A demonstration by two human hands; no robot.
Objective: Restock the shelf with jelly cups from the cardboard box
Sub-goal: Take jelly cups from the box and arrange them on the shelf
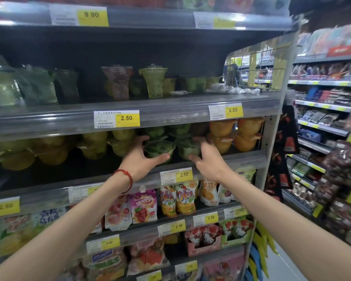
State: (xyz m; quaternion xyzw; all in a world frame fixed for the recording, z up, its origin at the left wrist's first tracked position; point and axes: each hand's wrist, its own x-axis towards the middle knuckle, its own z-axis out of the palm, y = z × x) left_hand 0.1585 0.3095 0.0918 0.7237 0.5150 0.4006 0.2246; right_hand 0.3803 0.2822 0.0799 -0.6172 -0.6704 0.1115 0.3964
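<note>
Left hand point(139, 159) spread around green jelly cup point(159, 148), thumb under, fingers behind. Right hand point(206, 159) likewise cupping neighbouring green cup point(187, 148). Both cups on middle shelf point(221, 159), front row. Step: placing. Next, probably: release, square up the row, fetch more. Cardboard box not in view.

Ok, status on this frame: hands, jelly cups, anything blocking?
Left hand on left green jelly cup. Right hand on right green cup. Both at shelf edge. Nothing blocking.

A shop aisle point(280, 260) runs between grey, stocked shelving units point(320, 106) with yellow price tags point(127, 118).
</note>
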